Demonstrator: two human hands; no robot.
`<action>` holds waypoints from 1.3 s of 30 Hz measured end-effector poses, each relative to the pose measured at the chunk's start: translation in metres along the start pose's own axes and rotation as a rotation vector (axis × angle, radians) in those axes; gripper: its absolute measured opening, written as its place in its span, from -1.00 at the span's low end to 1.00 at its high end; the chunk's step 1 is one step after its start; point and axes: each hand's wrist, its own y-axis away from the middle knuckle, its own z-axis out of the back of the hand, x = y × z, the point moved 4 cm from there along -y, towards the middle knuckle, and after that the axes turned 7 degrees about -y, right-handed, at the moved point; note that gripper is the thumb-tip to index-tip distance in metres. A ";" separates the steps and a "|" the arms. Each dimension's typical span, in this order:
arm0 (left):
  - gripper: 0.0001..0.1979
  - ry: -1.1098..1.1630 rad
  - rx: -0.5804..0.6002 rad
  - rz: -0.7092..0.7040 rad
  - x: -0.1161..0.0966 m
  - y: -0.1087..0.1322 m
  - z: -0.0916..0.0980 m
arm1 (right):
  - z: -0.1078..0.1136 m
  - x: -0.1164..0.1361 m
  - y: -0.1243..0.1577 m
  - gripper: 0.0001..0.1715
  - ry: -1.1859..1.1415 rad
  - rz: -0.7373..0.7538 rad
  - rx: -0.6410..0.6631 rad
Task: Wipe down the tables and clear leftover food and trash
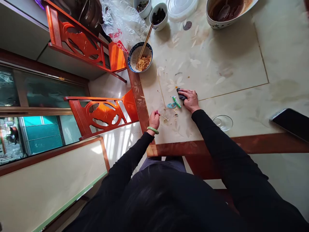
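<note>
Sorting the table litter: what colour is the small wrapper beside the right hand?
Green, with pale print; the wrapper lies just left of the right hand, seen in the head view.

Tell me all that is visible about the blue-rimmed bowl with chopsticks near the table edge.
The bowl is round, with a dark blue patterned rim and a white inside; it looks like glazed ceramic. It stands upright at the table's left edge, beside a crumpled plastic bag. A small heap of yellowish shredded food lies in it, filling only part. A pair of light wooden chopsticks leans slanted in the bowl, tips in the food. No hand touches it.
</note>
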 end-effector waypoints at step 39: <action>-0.73 0.259 -0.161 0.132 0.101 0.057 0.054 | -0.018 0.034 0.103 -0.21 0.117 -0.091 -0.138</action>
